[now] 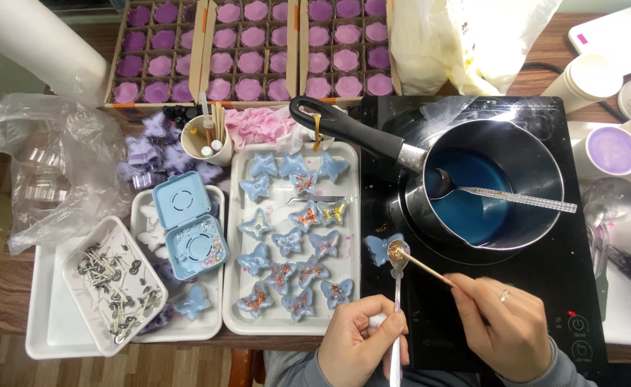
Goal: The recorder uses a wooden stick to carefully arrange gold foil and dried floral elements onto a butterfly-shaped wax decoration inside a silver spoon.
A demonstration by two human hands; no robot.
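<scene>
Pinching a spoon [397,252] of glitter, left hand [362,344] could spill it (right hand [505,326] grips the prodding stick [424,265]) onto the butterfly [381,247], lower centre.

The wooden table [0,301] carries three white trays [295,326], a black induction cooktop [545,287], boxes of purple wax cups [251,50], a clear plastic bag [50,165], paper cups [609,150] and a pale sack [466,36].
</scene>
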